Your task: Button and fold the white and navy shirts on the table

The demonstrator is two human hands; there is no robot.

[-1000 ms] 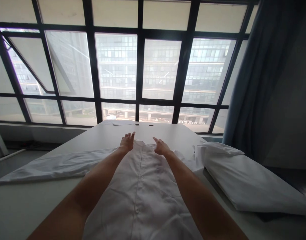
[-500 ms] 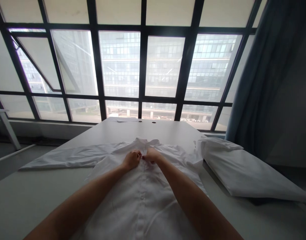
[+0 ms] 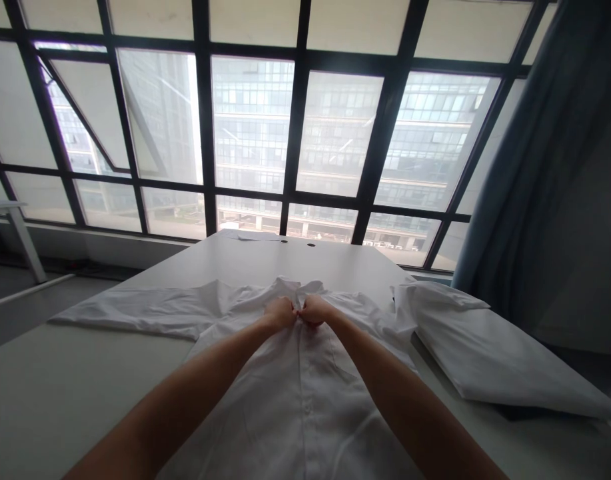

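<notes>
A white button-up shirt point(image 3: 265, 400) lies spread front up on the table, its collar pointing toward the windows and one sleeve stretched out to the left. My left hand point(image 3: 280, 313) is closed on the front placket just below the collar. Against it, my right hand point(image 3: 315, 311) pinches the other side of the placket, the fingertips of both hands meeting. Whatever small part sits between the fingertips, such as a button, is hidden. Lower down the placket a button point(image 3: 308, 408) shows.
The white table point(image 3: 180, 263) reaches toward large framed windows. Another white garment point(image 3: 505, 353), folded, lies on its right side. A dark curtain point(image 3: 515, 200) hangs at the right. At the far left stands another white table point(image 3: 22, 227).
My left hand has closed in more tightly against the right, and its fingers have turned inward on the placket. The whole view has shifted and tilted slightly.
</notes>
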